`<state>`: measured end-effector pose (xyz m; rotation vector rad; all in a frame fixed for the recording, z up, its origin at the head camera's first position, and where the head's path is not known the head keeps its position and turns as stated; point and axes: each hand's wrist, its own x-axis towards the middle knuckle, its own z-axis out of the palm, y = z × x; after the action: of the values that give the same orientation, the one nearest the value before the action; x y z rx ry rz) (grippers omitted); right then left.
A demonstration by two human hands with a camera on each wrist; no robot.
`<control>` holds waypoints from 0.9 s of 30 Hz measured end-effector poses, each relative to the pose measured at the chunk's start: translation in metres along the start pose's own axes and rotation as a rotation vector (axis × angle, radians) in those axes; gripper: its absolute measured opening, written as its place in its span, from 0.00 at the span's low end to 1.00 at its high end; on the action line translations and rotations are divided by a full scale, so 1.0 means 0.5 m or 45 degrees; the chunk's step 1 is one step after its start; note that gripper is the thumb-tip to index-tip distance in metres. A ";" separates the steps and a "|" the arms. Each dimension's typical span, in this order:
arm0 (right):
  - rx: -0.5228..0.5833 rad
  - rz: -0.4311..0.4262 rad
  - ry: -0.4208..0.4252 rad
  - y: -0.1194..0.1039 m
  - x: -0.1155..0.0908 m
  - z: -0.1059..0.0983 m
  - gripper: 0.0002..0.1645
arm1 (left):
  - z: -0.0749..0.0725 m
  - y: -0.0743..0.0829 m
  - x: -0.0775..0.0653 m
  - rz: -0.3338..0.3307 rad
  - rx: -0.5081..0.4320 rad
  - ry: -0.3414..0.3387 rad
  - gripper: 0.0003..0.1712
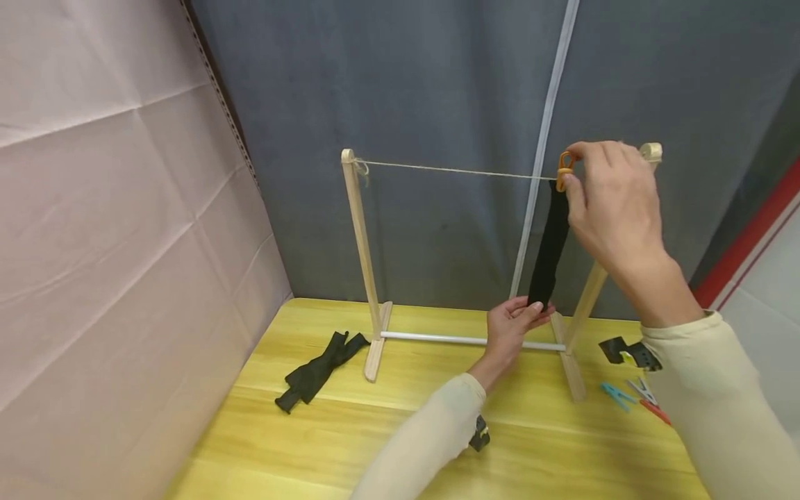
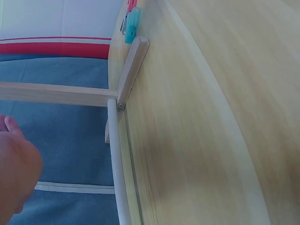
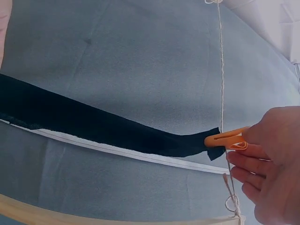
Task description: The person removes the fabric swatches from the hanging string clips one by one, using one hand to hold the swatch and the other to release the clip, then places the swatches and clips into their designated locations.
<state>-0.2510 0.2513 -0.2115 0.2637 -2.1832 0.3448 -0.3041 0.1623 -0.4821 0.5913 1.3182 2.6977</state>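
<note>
A long black sock (image 1: 550, 243) hangs from a string line (image 1: 456, 169) near its right end. An orange clothespin (image 3: 225, 139) sits over the sock's top edge and the string. My right hand (image 1: 615, 198) pinches the clothespin between thumb and fingers. Lower down, my left hand (image 1: 509, 330) holds the bottom end of the sock, thumb in front and fingers behind. In the left wrist view only part of the left hand (image 2: 18, 173) shows, and the sock is out of sight there.
The string runs between the posts of a wooden rack (image 1: 362, 243) with a white crossbar (image 1: 437, 338). Another black sock-like bundle (image 1: 321, 371) lies left on the yellow table (image 1: 250, 458). Blue (image 1: 619, 396), grey and red clothespins lie at right, near a black packet (image 1: 628, 353).
</note>
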 end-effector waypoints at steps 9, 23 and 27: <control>0.085 -0.053 0.148 0.006 0.001 0.002 0.13 | 0.019 0.005 -0.016 0.048 0.095 0.002 0.12; 0.290 0.042 0.497 0.031 -0.001 0.011 0.18 | 0.014 0.011 -0.013 0.041 0.108 -0.002 0.13; 0.344 0.019 0.583 0.037 -0.005 0.002 0.22 | 0.008 0.025 -0.010 0.016 0.138 -0.029 0.12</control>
<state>-0.2560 0.2684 -0.2170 0.2857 -1.6874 0.6434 -0.2967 0.1561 -0.4717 0.6405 1.4674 2.6338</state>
